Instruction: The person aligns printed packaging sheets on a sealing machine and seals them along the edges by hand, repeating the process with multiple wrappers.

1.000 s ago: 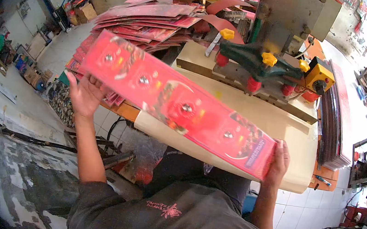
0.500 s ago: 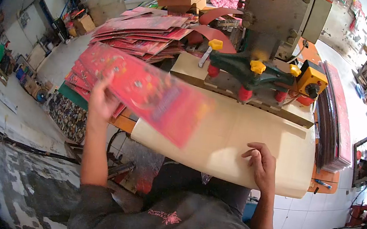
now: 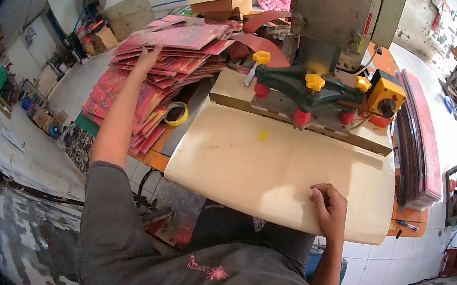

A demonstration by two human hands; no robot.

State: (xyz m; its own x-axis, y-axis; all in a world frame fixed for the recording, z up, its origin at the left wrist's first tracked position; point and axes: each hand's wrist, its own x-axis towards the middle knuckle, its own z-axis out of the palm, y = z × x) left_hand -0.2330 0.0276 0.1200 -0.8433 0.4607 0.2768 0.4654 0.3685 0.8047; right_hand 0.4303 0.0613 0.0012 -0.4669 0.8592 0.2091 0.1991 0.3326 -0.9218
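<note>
My left hand (image 3: 148,58) reaches out to the upper part of the pile of red printed sheets (image 3: 190,36), its fingers apart on or just over the top sheet. Over the right part of the cream work surface (image 3: 237,161) is my right hand (image 3: 329,205), its fingers curled together; whether anything small lies within them is hidden. Behind that surface stands a press with a dark green bracket (image 3: 305,89), yellow knobs (image 3: 314,82) and red feet.
A roll of yellow tape (image 3: 177,114) lies beside the pile. Tall stacked red sheets (image 3: 422,139) stand at the right, near a yellow control box (image 3: 386,97). Cardboard boxes (image 3: 215,1) sit at the back. A marker (image 3: 407,225) lies at the right edge.
The long red printed sheet has gone from both hands to the left hand alone, then onto the pile. My left hand has moved up and away; my right hand let go and came to the cream surface.
</note>
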